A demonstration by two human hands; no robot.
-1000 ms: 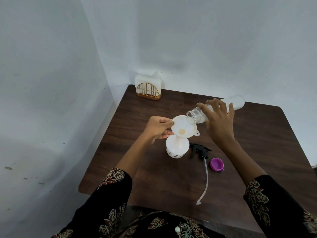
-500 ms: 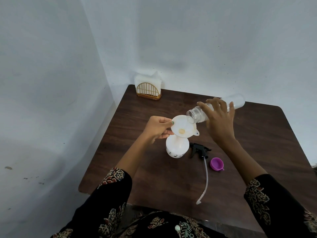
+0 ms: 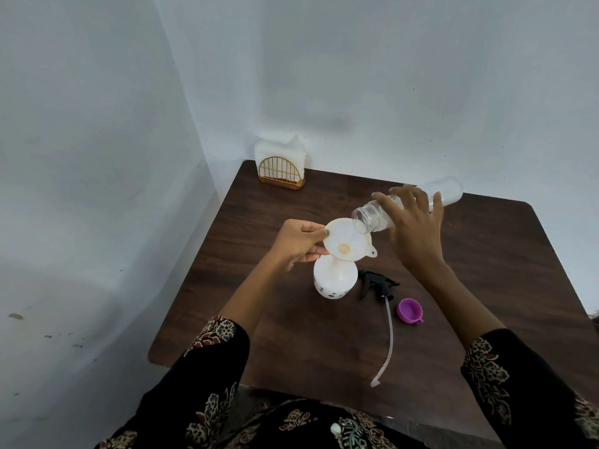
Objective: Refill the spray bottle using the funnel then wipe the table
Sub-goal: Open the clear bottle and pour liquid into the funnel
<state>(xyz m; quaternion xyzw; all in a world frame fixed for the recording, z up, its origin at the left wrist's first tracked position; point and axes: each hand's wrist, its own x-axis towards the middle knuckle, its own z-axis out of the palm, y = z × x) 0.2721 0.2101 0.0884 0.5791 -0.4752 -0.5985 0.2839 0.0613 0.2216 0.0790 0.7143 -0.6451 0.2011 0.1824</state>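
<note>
While our left hand pinches the rim of the white funnel between thumb and fingertips, the forearm reaches in from the lower left with the wrist bent slightly inward. That funnel sits in the neck of the white spray bottle, which stands upright near the middle of the dark wooden desk. Our right hand wraps over a clear plastic bottle, fingers spread across its top, holding it tilted nearly flat so its open mouth rests just over the funnel's far edge; the right arm comes in from the lower right. We cannot tell whether liquid is flowing. Just right of the spray bottle lies the black trigger sprayer head, its long tube trailing toward us, and beside it a purple cap. A gold napkin holder with white napkins stands at the far left corner.
</note>
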